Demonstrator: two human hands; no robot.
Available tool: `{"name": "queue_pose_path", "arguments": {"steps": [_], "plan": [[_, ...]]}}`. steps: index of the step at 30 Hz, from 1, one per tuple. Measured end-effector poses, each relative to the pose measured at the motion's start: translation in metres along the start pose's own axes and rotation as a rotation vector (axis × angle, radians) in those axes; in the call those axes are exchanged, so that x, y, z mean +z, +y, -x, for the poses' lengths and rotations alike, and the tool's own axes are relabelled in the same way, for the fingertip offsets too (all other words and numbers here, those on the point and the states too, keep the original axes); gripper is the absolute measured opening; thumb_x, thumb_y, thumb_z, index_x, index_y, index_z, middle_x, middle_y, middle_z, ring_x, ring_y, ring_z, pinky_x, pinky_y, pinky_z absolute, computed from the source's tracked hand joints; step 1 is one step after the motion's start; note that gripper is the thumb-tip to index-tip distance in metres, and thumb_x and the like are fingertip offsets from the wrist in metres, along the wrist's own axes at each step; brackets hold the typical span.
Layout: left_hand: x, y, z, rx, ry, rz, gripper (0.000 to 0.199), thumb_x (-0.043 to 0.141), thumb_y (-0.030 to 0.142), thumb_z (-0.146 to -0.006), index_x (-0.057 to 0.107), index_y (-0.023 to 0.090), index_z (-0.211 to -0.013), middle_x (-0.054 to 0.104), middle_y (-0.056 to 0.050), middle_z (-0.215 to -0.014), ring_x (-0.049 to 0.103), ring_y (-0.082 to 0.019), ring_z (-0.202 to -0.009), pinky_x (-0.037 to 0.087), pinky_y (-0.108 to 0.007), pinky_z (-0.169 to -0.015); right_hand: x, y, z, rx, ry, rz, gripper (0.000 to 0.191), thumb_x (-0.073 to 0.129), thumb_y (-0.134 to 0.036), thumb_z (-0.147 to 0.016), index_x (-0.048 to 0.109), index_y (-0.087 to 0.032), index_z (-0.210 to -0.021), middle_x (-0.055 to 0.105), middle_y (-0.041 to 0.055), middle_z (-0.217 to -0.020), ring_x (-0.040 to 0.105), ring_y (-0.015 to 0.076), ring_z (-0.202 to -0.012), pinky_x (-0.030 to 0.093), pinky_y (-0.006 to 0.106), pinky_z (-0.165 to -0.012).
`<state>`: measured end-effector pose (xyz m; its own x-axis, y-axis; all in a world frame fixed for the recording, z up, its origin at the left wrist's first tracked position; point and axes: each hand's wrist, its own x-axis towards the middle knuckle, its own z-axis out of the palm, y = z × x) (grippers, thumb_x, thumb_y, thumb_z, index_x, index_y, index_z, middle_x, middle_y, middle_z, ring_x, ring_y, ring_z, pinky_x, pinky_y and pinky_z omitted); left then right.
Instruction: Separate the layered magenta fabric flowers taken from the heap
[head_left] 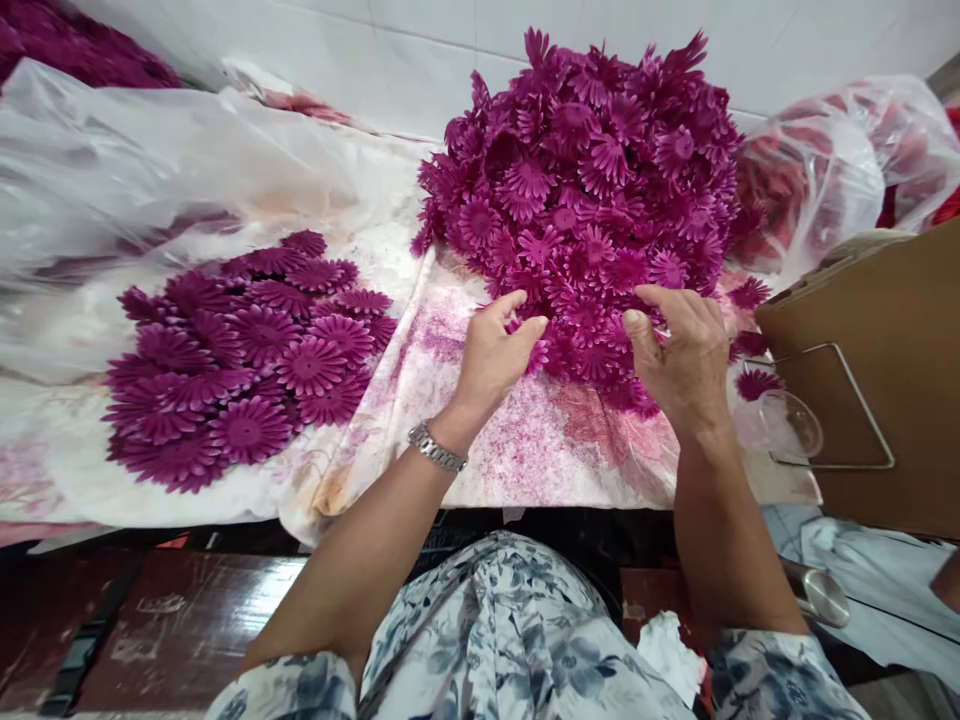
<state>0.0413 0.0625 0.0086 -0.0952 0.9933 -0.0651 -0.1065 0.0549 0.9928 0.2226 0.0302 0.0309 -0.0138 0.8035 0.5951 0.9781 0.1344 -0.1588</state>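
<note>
A tall heap of purple artificial flower heads (577,190) rests on the patterned cloth in front of me. My left hand (496,345), with a metal watch at the wrist, is at the heap's near left edge. Its thumb and forefinger are apart, and I see nothing between them. At the near right side of the heap is my right hand (684,350). Its thumb and forefinger are also parted, while the other fingers are partly hidden behind the hand. A lower pile of larger purple flower heads (247,360) lies to the left.
Clear plastic sheeting (135,170) covers the back left. A plastic bag of red material (832,170) sits at the back right. On the right, a cardboard box (885,380) stands beside a metal wire frame (874,410) and a clear plastic cup (787,425). White tiled wall (420,40) lies behind.
</note>
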Motion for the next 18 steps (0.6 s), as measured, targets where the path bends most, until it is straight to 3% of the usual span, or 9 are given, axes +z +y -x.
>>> {"name": "queue_pose_path", "arguments": {"steps": [4, 9, 13, 18], "plan": [[-0.026, 0.006, 0.017, 0.003, 0.020, 0.040, 0.027, 0.072, 0.023, -0.066, 0.070, 0.015, -0.091, 0.062, 0.001, -0.068, 0.048, -0.005, -0.051, 0.039, -0.017, -0.048, -0.007, -0.007, 0.021, -0.081, -0.021, -0.074, 0.022, 0.051, -0.030, -0.088, 0.065, -0.018, -0.099, 0.070, 0.0075, -0.096, 0.060, 0.0216, -0.094, 0.044, 0.038, -0.086], [-0.052, 0.000, 0.058, -0.213, 0.057, 0.343, 0.025, 0.077, 0.034, -0.064, 0.070, 0.014, -0.078, 0.059, 0.003, -0.066, 0.048, -0.004, -0.054, 0.041, -0.016, -0.050, -0.014, -0.039, 0.051, -0.222, 0.011, -0.263, 0.014, 0.055, -0.020, -0.086, 0.066, -0.015, -0.092, 0.071, 0.0079, -0.085, 0.061, 0.0179, -0.080, 0.047, 0.034, -0.076], [-0.057, -0.011, 0.084, -0.427, -0.069, 0.553, 0.029, 0.074, 0.032, -0.067, 0.069, 0.017, -0.091, 0.063, 0.001, -0.070, 0.057, -0.009, -0.062, 0.047, -0.021, -0.057, -0.014, -0.063, 0.072, -0.247, -0.137, -0.493, 0.013, 0.055, -0.019, -0.086, 0.065, -0.015, -0.092, 0.069, 0.0072, -0.080, 0.061, 0.0166, -0.076, 0.049, 0.032, -0.071], [-0.054, -0.021, 0.094, -0.432, -0.082, 0.568, 0.026, 0.074, 0.014, -0.059, 0.071, 0.015, -0.085, 0.071, -0.004, -0.076, 0.064, -0.014, -0.073, 0.049, -0.027, -0.076, -0.015, -0.068, 0.085, -0.142, -0.182, -0.643, 0.011, 0.055, -0.015, -0.085, 0.065, -0.015, -0.090, 0.066, 0.0062, -0.076, 0.060, 0.0149, -0.072, 0.049, 0.030, -0.068]]}}
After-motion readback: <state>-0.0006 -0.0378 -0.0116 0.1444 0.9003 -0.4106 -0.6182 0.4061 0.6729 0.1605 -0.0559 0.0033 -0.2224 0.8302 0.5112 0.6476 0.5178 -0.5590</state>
